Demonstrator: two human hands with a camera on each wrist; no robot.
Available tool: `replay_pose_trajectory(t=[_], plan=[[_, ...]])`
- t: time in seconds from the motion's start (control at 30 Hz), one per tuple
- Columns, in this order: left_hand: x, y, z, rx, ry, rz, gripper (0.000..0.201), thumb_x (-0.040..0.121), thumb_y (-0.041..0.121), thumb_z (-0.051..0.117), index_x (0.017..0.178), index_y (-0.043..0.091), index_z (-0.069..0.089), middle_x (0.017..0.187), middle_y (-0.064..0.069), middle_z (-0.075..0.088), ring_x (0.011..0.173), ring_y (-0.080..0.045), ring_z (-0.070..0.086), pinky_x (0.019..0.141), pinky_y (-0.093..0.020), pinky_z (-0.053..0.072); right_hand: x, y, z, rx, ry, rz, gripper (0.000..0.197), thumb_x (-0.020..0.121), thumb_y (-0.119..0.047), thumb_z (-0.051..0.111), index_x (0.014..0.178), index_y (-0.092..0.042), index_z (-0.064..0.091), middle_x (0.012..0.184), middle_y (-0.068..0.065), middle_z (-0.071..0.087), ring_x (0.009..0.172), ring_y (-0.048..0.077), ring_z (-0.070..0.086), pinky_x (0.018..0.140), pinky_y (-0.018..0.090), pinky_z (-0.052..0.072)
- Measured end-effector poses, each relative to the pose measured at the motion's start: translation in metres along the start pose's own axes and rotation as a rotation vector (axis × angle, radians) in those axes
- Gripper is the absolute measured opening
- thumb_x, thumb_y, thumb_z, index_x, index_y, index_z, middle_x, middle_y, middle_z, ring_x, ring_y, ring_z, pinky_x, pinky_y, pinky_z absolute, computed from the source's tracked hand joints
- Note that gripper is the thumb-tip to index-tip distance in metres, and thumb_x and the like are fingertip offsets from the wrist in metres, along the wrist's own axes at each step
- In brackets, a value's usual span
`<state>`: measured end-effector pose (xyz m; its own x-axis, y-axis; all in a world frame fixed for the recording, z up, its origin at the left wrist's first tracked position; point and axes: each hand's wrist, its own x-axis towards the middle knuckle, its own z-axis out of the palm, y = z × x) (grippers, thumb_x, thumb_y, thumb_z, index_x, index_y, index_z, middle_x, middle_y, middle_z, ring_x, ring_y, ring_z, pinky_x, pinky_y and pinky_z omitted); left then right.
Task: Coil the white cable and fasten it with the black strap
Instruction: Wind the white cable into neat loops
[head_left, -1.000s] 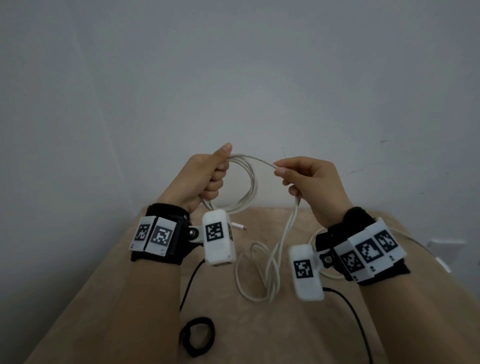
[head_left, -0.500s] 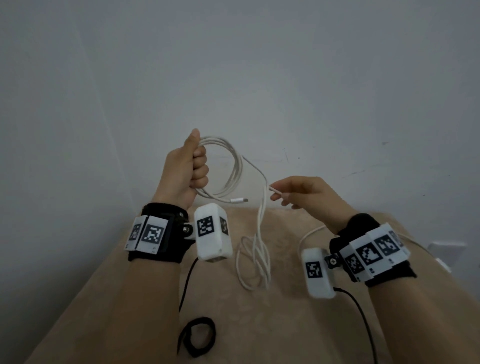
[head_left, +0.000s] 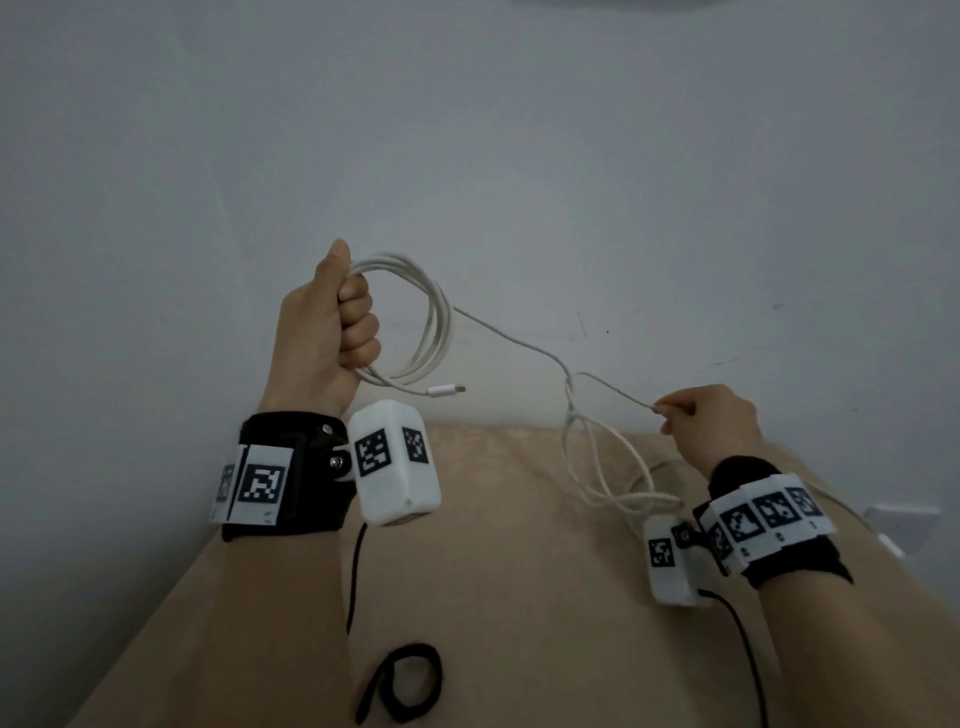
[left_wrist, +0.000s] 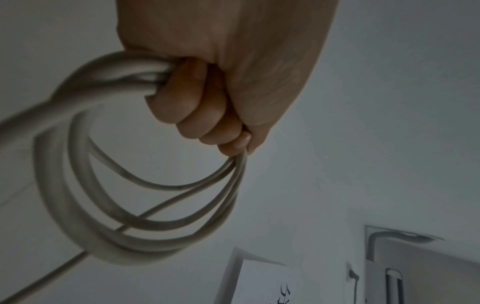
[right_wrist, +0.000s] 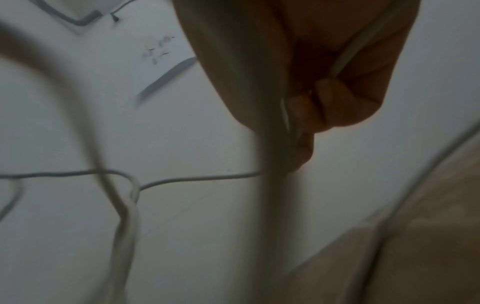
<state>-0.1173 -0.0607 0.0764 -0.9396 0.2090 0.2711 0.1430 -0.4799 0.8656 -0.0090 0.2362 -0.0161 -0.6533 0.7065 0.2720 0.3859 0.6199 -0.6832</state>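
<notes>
The left hand (head_left: 324, 332) fists around the white cable (head_left: 434, 322) coils — raised. The right hand (head_left: 711, 423) pinches a loose stretch; the black strap (head_left: 402, 680) lies on the beige table (head_left: 519, 597).

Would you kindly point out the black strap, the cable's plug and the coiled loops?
black strap (head_left: 402, 680): head view, on its looped band lying on the table.
plug (head_left: 445, 389): head view, on the connector's white body.
coiled loops (left_wrist: 109, 214): left wrist view, on the bundled strands.

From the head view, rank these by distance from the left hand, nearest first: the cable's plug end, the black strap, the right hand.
1. Plug end: just right of the left hand.
2. Right hand: across on the right, pinching the white cable.
3. Black strap: lying low on the table.
</notes>
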Motion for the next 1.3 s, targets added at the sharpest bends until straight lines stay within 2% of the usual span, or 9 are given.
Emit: replay_pose_trajectory(t=[0.23, 0.5, 0.67, 0.77, 0.83, 1.0, 1.1, 1.2, 1.3], plan=[[0.002, 0.009, -0.017, -0.056, 0.048, -0.011, 0.045, 0.099, 0.044, 0.043, 0.061, 0.023, 0.028, 0.043, 0.011, 0.020, 0.032, -0.003, 0.013, 0.031, -0.017, 0.009, 0.004, 0.018, -0.008, -0.072, -0.041, 0.120, 0.022, 0.092, -0.007, 0.053, 0.095, -0.010, 0.075, 0.099, 0.015, 0.072, 0.093, 0.032, 0.064, 0.081, 0.032, 0.050], [0.004, -0.020, 0.009, 0.081, -0.058, -0.097, 0.043, 0.099, 0.040, 0.045, 0.062, 0.023, 0.031, 0.044, 0.012, 0.021, 0.033, -0.002, 0.014, 0.034, -0.016, 0.007, -0.007, -0.009, -0.003, -0.004, -0.193, -0.065, 0.020, 0.092, -0.012, 0.056, 0.102, -0.015, 0.073, 0.112, 0.006, 0.070, 0.108, 0.024, 0.061, 0.085, 0.023, 0.041], [0.002, -0.026, 0.018, 0.065, -0.073, -0.112, 0.043, 0.099, 0.040, 0.044, 0.062, 0.022, 0.031, 0.045, 0.012, 0.020, 0.033, -0.002, 0.013, 0.034, -0.015, 0.008, -0.029, -0.049, 0.002, 0.378, -0.566, -0.242, 0.019, 0.094, -0.010, 0.054, 0.099, -0.019, 0.069, 0.100, 0.001, 0.074, 0.094, 0.015, 0.068, 0.083, 0.025, 0.048], [0.001, -0.029, 0.023, 0.048, -0.070, -0.104, 0.043, 0.099, 0.039, 0.045, 0.062, 0.022, 0.031, 0.045, 0.011, 0.020, 0.034, -0.003, 0.013, 0.034, -0.015, 0.008, -0.044, -0.070, 0.006, 0.692, -0.858, -0.250, 0.024, 0.095, -0.008, 0.051, 0.115, -0.007, 0.064, 0.103, 0.010, 0.073, 0.100, 0.020, 0.068, 0.095, 0.029, 0.049], [0.001, -0.028, 0.024, 0.028, -0.066, -0.099, 0.044, 0.100, 0.038, 0.045, 0.061, 0.022, 0.031, 0.044, 0.011, 0.020, 0.034, -0.003, 0.013, 0.034, -0.015, 0.008, -0.052, -0.077, 0.009, 0.794, -0.959, -0.254, 0.024, 0.094, -0.006, 0.052, 0.115, 0.001, 0.062, 0.091, 0.014, 0.072, 0.088, 0.024, 0.069, 0.092, 0.032, 0.052], [0.001, -0.026, 0.021, 0.041, -0.094, -0.136, 0.043, 0.099, 0.041, 0.046, 0.062, 0.023, 0.032, 0.046, 0.011, 0.020, 0.034, -0.003, 0.013, 0.034, -0.017, 0.008, -0.047, -0.079, 0.007, 1.052, -0.739, -0.148, 0.025, 0.097, -0.012, 0.048, 0.087, 0.004, 0.064, 0.060, 0.003, 0.050, 0.057, 0.013, 0.052, 0.071, 0.035, 0.059], [0.000, -0.028, 0.025, 0.030, -0.134, -0.168, 0.043, 0.098, 0.041, 0.045, 0.062, 0.022, 0.032, 0.046, 0.011, 0.021, 0.034, -0.002, 0.014, 0.033, -0.016, 0.008, -0.041, -0.076, 0.007, 1.272, -0.598, -0.032, 0.027, 0.099, -0.014, 0.044, 0.090, -0.002, 0.066, 0.057, -0.003, 0.039, 0.048, 0.008, 0.034, 0.045, 0.020, 0.041], [0.000, -0.030, 0.032, -0.075, -0.186, -0.216, 0.046, 0.099, 0.043, 0.044, 0.059, 0.023, 0.032, 0.044, 0.011, 0.019, 0.032, -0.002, 0.013, 0.033, -0.017, 0.007, -0.040, -0.074, 0.012, 1.234, -0.552, -0.026, 0.026, 0.100, -0.018, 0.044, 0.097, -0.008, 0.068, 0.060, -0.001, 0.043, 0.046, 0.007, 0.026, 0.040, 0.017, 0.028], [0.001, -0.031, 0.036, -0.229, -0.254, -0.289, 0.052, 0.098, 0.044, 0.042, 0.051, 0.023, 0.037, 0.041, 0.010, 0.020, 0.031, -0.003, 0.011, 0.030, -0.016, 0.008, -0.045, -0.077, 0.017, 1.126, -0.592, -0.043, 0.025, 0.099, -0.023, 0.046, 0.109, -0.017, 0.068, 0.079, 0.003, 0.062, 0.049, 0.010, 0.038, 0.042, 0.019, 0.030]])
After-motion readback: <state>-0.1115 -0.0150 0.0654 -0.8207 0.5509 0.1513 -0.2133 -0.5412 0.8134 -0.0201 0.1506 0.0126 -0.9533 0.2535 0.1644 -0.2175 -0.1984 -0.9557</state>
